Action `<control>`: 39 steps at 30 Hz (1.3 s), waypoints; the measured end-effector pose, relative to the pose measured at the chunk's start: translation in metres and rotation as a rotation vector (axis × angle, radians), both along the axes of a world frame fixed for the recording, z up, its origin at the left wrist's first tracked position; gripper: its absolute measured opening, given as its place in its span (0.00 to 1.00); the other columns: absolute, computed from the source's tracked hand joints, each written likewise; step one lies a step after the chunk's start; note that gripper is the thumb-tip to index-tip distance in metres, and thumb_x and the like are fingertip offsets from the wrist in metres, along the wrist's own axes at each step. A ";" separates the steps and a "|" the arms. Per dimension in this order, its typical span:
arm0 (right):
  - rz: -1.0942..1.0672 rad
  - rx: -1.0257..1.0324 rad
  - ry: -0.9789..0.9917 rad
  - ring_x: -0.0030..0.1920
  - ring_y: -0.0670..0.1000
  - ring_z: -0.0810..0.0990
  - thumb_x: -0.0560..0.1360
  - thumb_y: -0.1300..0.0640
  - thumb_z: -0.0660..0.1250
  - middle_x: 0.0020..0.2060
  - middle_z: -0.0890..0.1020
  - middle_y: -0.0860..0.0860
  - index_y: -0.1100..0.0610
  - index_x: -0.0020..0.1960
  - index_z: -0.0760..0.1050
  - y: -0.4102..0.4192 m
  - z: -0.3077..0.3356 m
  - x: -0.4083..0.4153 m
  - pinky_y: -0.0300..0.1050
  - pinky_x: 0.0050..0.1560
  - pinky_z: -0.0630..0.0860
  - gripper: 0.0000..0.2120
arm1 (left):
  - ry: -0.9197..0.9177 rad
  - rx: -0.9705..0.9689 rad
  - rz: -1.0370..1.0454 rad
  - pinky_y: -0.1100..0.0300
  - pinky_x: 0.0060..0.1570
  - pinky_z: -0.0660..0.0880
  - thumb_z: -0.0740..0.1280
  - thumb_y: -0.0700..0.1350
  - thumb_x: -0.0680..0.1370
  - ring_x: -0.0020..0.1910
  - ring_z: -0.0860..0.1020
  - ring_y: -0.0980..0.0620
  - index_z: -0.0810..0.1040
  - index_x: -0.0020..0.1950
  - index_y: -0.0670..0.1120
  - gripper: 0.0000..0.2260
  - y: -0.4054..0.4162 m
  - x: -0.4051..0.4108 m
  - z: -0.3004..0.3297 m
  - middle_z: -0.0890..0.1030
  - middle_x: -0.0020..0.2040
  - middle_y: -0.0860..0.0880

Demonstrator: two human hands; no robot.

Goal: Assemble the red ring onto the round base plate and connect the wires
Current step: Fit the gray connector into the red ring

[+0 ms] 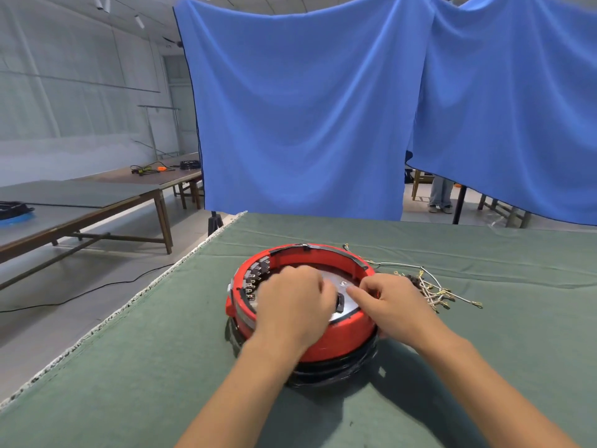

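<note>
Red ring (326, 345) is seen seated on a black round base (329, 371), near the middle of a table covered in green cloth (129, 367), with a silver plate (345, 305) visible inside it. The left hand (290, 305) is curled inside the ring, though whether anything is held cannot be told; the right hand (392, 302) is bent over the right rim, its forefinger laid on the plate. Loose wires (433, 291) are spread just right of the ring, before a blue curtain (307, 108).

red ring (326, 345): seated around round base plate (347, 302) | wires (433, 291): loose, right of ring
</note>
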State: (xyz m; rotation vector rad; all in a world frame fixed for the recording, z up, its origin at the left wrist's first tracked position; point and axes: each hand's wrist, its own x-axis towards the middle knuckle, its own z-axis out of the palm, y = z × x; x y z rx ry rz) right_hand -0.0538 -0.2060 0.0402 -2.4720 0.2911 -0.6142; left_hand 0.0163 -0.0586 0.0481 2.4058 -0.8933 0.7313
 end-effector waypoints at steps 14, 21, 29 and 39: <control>-0.396 0.070 -0.238 0.44 0.49 0.76 0.74 0.57 0.64 0.46 0.79 0.44 0.46 0.43 0.76 -0.070 -0.012 0.001 0.46 0.45 0.70 0.06 | -0.062 0.071 -0.004 0.58 0.28 0.64 0.61 0.50 0.77 0.29 0.78 0.41 0.77 0.31 0.45 0.17 -0.034 -0.005 0.001 0.79 0.30 0.44; -0.442 0.085 0.042 0.60 0.56 0.75 0.78 0.56 0.62 0.61 0.78 0.52 0.54 0.61 0.76 -0.104 -0.040 0.018 0.50 0.58 0.71 0.12 | -0.153 0.159 0.037 0.65 0.18 0.63 0.67 0.49 0.67 0.16 0.72 0.46 0.73 0.21 0.46 0.15 -0.035 -0.001 -0.003 0.73 0.18 0.47; -0.478 0.110 -0.018 0.55 0.56 0.77 0.73 0.61 0.69 0.52 0.81 0.55 0.56 0.52 0.80 -0.100 -0.040 0.020 0.48 0.53 0.72 0.09 | -0.128 0.163 -0.017 0.64 0.21 0.63 0.67 0.49 0.71 0.19 0.74 0.45 0.74 0.24 0.46 0.16 -0.033 0.002 -0.005 0.75 0.21 0.47; -0.227 0.680 -0.391 0.28 0.50 0.82 0.74 0.67 0.67 0.42 0.81 0.55 0.59 0.48 0.74 -0.055 -0.009 0.000 0.44 0.25 0.76 0.05 | 0.087 0.077 -0.252 0.57 0.29 0.58 0.57 0.52 0.67 0.27 0.63 0.49 0.58 0.24 0.45 0.17 0.007 0.031 -0.002 0.61 0.22 0.48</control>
